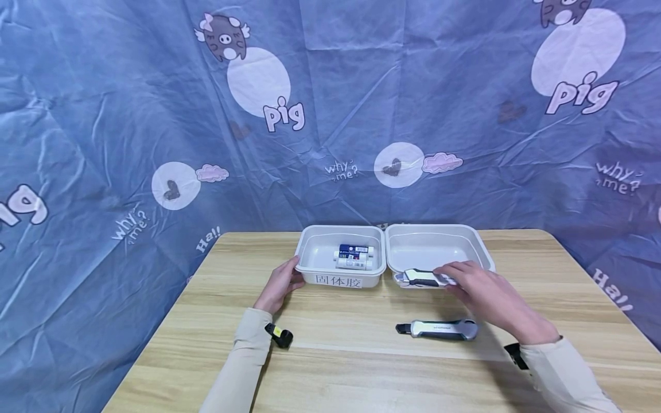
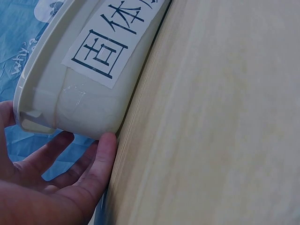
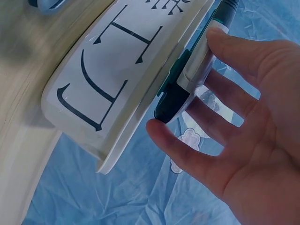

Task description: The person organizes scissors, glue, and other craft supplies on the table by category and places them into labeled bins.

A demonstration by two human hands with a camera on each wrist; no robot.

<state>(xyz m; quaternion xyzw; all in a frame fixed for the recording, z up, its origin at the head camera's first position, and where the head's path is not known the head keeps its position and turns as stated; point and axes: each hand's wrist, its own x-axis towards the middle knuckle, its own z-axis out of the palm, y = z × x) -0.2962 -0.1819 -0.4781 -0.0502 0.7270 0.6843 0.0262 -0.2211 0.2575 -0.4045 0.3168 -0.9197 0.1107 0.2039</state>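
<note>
My left hand rests against the left side of a white plastic box. In the left wrist view, the spread, relaxed fingertips touch that box near its rim and lower corner. Several glue sticks lie inside, some white and one dark blue. My right hand pinches a silver and dark utility knife between thumb and fingers, over the front rim of a second white box. Seen from the right wrist, the knife lies alongside the rim. Another utility knife lies on the table nearer me.
Both boxes stand side by side near the back of the wooden table. Paper labels with printed characters cover their fronts. Behind the table hangs a blue patterned cloth.
</note>
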